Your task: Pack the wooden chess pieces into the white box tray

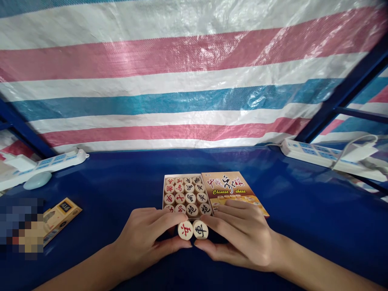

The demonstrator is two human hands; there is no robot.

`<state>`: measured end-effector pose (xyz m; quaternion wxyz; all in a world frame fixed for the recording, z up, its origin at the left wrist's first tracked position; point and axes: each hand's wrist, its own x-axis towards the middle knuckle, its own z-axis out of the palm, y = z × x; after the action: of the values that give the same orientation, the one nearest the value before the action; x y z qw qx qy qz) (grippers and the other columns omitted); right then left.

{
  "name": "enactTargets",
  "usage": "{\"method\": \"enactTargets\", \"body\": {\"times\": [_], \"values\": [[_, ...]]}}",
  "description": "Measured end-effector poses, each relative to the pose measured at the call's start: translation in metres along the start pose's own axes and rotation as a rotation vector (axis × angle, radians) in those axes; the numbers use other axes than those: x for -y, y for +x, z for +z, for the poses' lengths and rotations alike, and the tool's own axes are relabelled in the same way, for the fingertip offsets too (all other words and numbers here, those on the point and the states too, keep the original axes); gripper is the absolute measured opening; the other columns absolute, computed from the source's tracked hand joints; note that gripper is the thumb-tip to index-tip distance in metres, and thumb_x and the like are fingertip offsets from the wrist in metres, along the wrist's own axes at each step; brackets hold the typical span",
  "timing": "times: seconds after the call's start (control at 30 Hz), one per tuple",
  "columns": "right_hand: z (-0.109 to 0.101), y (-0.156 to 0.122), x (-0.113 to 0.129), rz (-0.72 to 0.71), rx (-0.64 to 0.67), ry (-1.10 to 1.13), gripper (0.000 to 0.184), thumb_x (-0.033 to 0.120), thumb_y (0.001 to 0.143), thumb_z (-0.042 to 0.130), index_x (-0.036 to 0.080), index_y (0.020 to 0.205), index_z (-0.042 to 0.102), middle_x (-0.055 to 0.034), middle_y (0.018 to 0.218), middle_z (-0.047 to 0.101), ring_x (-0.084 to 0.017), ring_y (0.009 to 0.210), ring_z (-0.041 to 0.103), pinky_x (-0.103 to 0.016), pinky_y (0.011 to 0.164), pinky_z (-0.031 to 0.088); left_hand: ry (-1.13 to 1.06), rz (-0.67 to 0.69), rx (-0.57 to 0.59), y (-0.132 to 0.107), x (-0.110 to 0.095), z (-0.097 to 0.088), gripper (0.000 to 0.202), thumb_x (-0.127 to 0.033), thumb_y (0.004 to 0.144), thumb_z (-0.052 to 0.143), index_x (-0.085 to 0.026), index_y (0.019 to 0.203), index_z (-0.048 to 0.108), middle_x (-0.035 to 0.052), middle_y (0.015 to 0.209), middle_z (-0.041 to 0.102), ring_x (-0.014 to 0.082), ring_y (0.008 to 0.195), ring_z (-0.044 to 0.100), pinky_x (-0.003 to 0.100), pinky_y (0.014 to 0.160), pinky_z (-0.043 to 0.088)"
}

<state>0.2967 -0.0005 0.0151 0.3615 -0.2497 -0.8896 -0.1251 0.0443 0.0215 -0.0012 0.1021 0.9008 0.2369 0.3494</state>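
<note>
My left hand point(151, 228) pinches a round wooden chess piece with a red character point(185, 230) between thumb and forefinger. In my right hand point(239, 230), a matching chess piece with a black character point(200, 230) is gripped the same way. The two pieces are side by side, faces toward me, just in front of an open box point(164, 190). Rows of Chinese chess pieces point(189, 188), red on the left and black on the right, fill the box. Against its right side lies the printed lid point(230, 184), partly covered by my right hand.
A blue tabletop point(121, 178) spreads under everything. White power strips stand at the left point(60, 161) and right point(321, 153) back. A pale blue mouse point(37, 180) and a small printed box point(62, 218) lie at the left. Striped plastic sheeting point(182, 97) hangs behind.
</note>
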Motion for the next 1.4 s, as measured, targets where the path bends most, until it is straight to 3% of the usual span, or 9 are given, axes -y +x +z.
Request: {"method": "enactTargets", "body": {"times": [0.53, 1.13, 1.4], "values": [[0.0016, 0.0003, 0.0004, -0.006, 0.018, 0.019, 0.034, 0.026, 0.083, 0.072, 0.009, 0.111, 0.060, 0.0003, 0.069, 0.063, -0.013, 0.056, 0.055, -0.030, 0.047, 0.040, -0.034, -0.031, -0.011, 0.0021, -0.0010, -0.0017, 0.027, -0.042, 0.090, 0.067, -0.024, 0.109, 0.059, -0.0078, 0.076, 0.069, 0.0064, 0.060, 0.060, 0.019, 0.060, 0.041], [0.0015, -0.0038, -0.0005, -0.004, 0.013, 0.011, 0.038, 0.031, 0.083, 0.073, 0.012, 0.112, 0.061, 0.0002, 0.076, 0.068, -0.013, 0.063, 0.062, -0.029, 0.055, 0.047, -0.071, -0.066, 0.015, -0.0002, -0.0014, -0.0037, 0.030, -0.039, 0.087, 0.071, -0.025, 0.111, 0.059, -0.0090, 0.073, 0.065, 0.0046, 0.055, 0.057, 0.017, 0.058, 0.039], [0.0026, -0.0032, -0.0033, 0.002, 0.022, 0.010, 0.035, 0.033, 0.083, 0.074, 0.012, 0.109, 0.062, 0.0002, 0.073, 0.068, -0.012, 0.058, 0.060, -0.031, 0.050, 0.044, -0.043, -0.041, 0.012, -0.0016, -0.0001, -0.0029, 0.030, -0.038, 0.087, 0.072, -0.025, 0.112, 0.060, -0.0090, 0.074, 0.067, 0.0045, 0.057, 0.057, 0.018, 0.060, 0.040]]}}
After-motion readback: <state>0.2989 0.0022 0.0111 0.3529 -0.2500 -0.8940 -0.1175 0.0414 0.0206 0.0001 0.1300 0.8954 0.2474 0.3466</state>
